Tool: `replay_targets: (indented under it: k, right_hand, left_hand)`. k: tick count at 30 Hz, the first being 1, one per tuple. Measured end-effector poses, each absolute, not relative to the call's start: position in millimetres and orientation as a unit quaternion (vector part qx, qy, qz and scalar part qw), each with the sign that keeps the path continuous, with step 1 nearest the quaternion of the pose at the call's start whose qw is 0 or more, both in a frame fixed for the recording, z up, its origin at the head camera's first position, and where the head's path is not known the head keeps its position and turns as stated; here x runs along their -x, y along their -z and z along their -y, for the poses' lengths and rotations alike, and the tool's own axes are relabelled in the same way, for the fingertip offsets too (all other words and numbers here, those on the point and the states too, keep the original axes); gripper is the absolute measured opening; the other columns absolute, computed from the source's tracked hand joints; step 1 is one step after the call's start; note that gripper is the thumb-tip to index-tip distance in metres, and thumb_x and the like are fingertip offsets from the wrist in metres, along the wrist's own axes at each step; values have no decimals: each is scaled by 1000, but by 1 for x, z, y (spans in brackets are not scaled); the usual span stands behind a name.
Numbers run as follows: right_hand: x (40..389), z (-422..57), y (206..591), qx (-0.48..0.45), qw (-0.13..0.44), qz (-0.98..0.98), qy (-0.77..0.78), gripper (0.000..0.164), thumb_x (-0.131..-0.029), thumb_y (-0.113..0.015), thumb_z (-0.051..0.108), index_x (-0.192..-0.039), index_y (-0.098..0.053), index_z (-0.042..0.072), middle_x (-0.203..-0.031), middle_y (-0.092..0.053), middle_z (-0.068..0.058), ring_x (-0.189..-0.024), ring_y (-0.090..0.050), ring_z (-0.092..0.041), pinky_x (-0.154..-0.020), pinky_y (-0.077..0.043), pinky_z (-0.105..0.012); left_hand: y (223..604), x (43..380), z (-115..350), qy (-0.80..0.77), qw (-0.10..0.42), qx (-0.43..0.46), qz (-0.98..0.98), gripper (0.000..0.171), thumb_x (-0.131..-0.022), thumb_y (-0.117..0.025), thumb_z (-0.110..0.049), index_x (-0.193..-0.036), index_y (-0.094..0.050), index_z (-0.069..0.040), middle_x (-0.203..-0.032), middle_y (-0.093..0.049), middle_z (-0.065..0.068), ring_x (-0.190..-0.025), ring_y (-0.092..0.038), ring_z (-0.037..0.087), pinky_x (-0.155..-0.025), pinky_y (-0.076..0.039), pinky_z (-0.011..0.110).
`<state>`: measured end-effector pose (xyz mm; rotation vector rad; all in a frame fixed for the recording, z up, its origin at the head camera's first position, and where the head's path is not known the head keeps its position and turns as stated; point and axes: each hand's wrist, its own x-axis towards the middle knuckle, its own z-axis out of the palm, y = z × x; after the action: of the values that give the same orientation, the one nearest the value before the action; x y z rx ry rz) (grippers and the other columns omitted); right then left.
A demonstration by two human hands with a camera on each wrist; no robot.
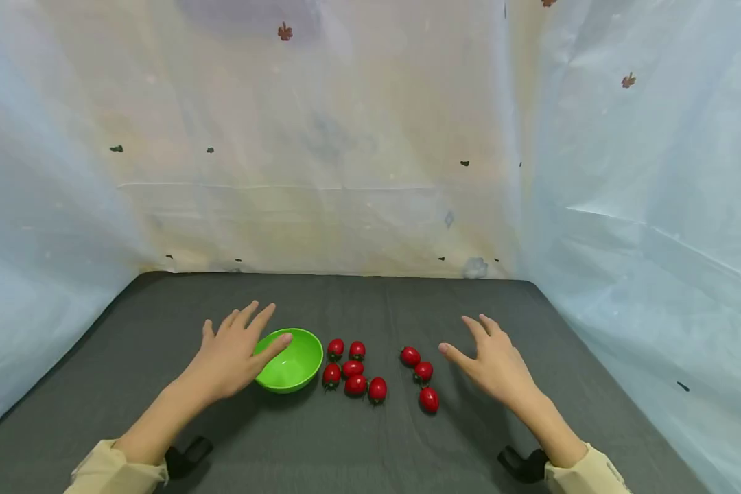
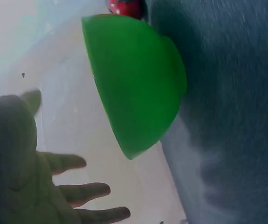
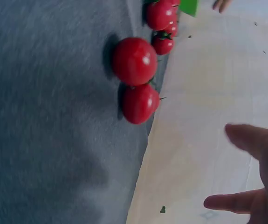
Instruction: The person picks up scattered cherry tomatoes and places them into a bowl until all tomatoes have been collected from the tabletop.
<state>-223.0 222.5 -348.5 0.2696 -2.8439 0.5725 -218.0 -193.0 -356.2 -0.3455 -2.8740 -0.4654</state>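
Note:
A green bowl [image 1: 302, 363] sits upright on the dark cloth. My left hand [image 1: 228, 353] hovers at its left side with fingers spread, the thumb overlapping the bowl's rim in the head view. In the left wrist view the bowl [image 2: 134, 79] shows from its side, with the fingers apart from it. Several small red tomatoes [image 1: 355, 385] lie in a cluster right of the bowl. Three more tomatoes [image 1: 423, 372] form a short row nearer my right hand [image 1: 497, 363], which is held over the cloth with its fingers extended and nothing in it.
A dark grey cloth [image 1: 321, 446] covers the table. Pale, patterned sheeting [image 1: 346, 137] hangs along the back, and similar sheets [image 1: 654, 240] close in both sides. Each wrist carries a black strap [image 1: 188, 458].

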Motion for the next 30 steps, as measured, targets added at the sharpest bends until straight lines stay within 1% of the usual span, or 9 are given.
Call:
replay_targets:
  k: [2, 5, 7, 12, 14, 20, 23, 26, 30]
  right_hand:
    - [221, -224, 349, -102, 128, 961, -222, 72, -93, -64, 52, -140, -50, -2, -142, -42, -28, -127, -41, -49, -95, -37, -65]
    - [218, -224, 351, -104, 146, 947, -266, 54, -93, -70, 37, -130, -60, -1, -130, -55, -21, -117, -52, -40, -91, -44, -57]
    - [216, -222, 354, -99, 148, 939, -295, 45, -93, -71, 33, -123, -64, 2, -123, -60, -16, -109, -58, -34, -86, -49, -52]
    - [212, -211, 359, -81, 130, 917, -367, 31, -91, -74, 29, -114, -70, 8, -116, -65, -8, -100, -63, -25, -77, -53, -41]
    - [211, -209, 361, -70, 126, 911, -386, 28, -91, -74, 28, -112, -71, 10, -113, -66, -6, -99, -64, -23, -75, -53, -38]
    - [207, -212, 373, -37, 114, 882, -457, 23, -89, -76, 28, -106, -73, 12, -101, -70, 0, -93, -64, -19, -73, -53, -34]
    - [208, -217, 381, -20, 89, 851, -518, 26, -90, -76, 28, -106, -73, 9, -97, -70, -2, -91, -64, -23, -74, -53, -35]
    - [211, -220, 388, 0, 59, 817, -574, 30, -90, -75, 25, -108, -72, 2, -99, -70, -9, -93, -64, -29, -75, -54, -37]
    - [215, -218, 393, 16, 30, 786, -617, 31, -89, -76, 22, -108, -71, -2, -101, -69, -16, -93, -65, -31, -74, -55, -36]
  left_hand:
    - [356, 217, 194, 204, 104, 120, 966, 84, -98, -35, -67, -154, -31, -4, -153, -29, 28, -135, -28, 52, -100, -14, 75]
    - [356, 215, 195, 267, 99, 124, 950, 79, -102, -39, -58, -153, -28, 0, -151, -30, 29, -135, -29, 50, -101, -24, 70]
    - [357, 212, 196, 299, 96, 125, 941, 76, -103, -42, -53, -152, -28, 3, -150, -31, 29, -135, -29, 49, -101, -28, 67]
    - [359, 201, 198, 358, 86, 110, 923, 68, -104, -47, -44, -151, -32, 3, -147, -37, 29, -126, -44, 48, -93, -40, 62]
    - [361, 197, 196, 381, 77, 101, 916, 68, -104, -47, -44, -152, -30, 1, -148, -37, 28, -124, -47, 48, -91, -44, 60]
    - [373, 193, 195, 427, 55, 74, 899, 71, -105, -44, -46, -156, -20, -3, -152, -27, 30, -130, -39, 50, -95, -41, 61]
    - [378, 192, 199, 460, 38, 58, 885, 72, -105, -43, -46, -157, -17, -4, -153, -26, 28, -134, -34, 49, -98, -39, 62]
    - [381, 190, 204, 494, 27, 49, 868, 74, -104, -41, -50, -157, -16, -5, -154, -27, 26, -137, -31, 46, -100, -37, 60]
    - [382, 189, 211, 535, 22, 51, 843, 75, -103, -44, -49, -157, -17, -4, -155, -26, 24, -138, -31, 42, -101, -41, 50]
